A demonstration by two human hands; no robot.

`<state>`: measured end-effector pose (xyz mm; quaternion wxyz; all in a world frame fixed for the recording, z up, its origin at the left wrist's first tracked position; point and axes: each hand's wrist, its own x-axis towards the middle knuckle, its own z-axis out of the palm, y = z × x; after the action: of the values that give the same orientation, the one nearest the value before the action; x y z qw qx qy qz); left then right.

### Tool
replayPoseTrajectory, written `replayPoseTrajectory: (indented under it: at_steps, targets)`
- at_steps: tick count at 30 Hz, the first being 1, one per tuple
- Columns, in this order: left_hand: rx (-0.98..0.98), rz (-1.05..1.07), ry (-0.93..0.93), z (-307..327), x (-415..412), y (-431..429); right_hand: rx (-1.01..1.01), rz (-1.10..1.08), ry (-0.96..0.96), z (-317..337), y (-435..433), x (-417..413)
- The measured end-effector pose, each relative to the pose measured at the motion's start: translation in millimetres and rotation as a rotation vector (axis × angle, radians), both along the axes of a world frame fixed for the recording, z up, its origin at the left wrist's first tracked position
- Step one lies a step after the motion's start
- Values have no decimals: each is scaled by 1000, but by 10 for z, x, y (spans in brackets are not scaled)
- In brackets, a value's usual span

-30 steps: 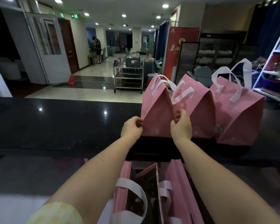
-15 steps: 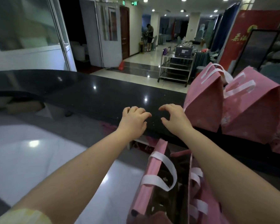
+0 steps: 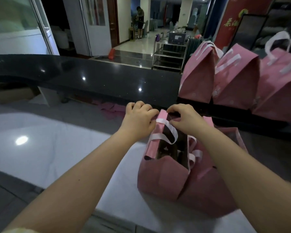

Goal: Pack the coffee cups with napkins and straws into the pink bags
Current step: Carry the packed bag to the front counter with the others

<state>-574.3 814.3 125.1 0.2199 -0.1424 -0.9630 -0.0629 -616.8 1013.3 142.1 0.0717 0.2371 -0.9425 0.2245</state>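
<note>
Head view: two bare forearms reach forward from the bottom edge and meet over an open pink bag (image 3: 161,179). The left grip (image 3: 139,118) is knuckles up, its fingers curled in against the far left corner of the bag's rim, pinching the pink edge where the white handle (image 3: 166,132) joins it. The right grip (image 3: 185,120) is just beside it, closed on the same far edge, with a bent forefinger on top of the rim and the thumb against the handle strap. The two grips are near each other but do not touch. A strip of yellow sleeve (image 3: 18,230) shows at the left wrist's near end.

The open bag stands upright on the white desk (image 3: 57,148), its mouth spread, with the handle looping across the opening. Its inside is dark and what it holds cannot be told. A second pink bag (image 3: 208,190) stands touching it on the right, partly behind the right forearm.

Beyond them runs a raised black desk (image 3: 107,78). On its right end stand three closed pink bags (image 3: 233,81) in a row, side by side, tops folded to a ridge with white handles sticking up. Farther back are a metal trolley (image 3: 170,54), a red banner (image 3: 233,22) and a person (image 3: 139,19) standing well away.
</note>
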Motion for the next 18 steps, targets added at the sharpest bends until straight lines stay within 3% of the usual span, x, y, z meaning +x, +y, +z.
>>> replayPoseTrajectory:
  at_steps: [4,10,14,18]
  targets:
    - [72,-26,8,-27,391,78,0,-25,-44,-59,141,428]
    - [336,-39,-14,-170,1050,387,-11,-53,-30,-172,394,855]
    - [444,4,44,-283,1326,681,-31,-69,-62,-160,549,850]
    - [511,82,33,-473,1446,1066,102,-53,-93,-133,671,608]
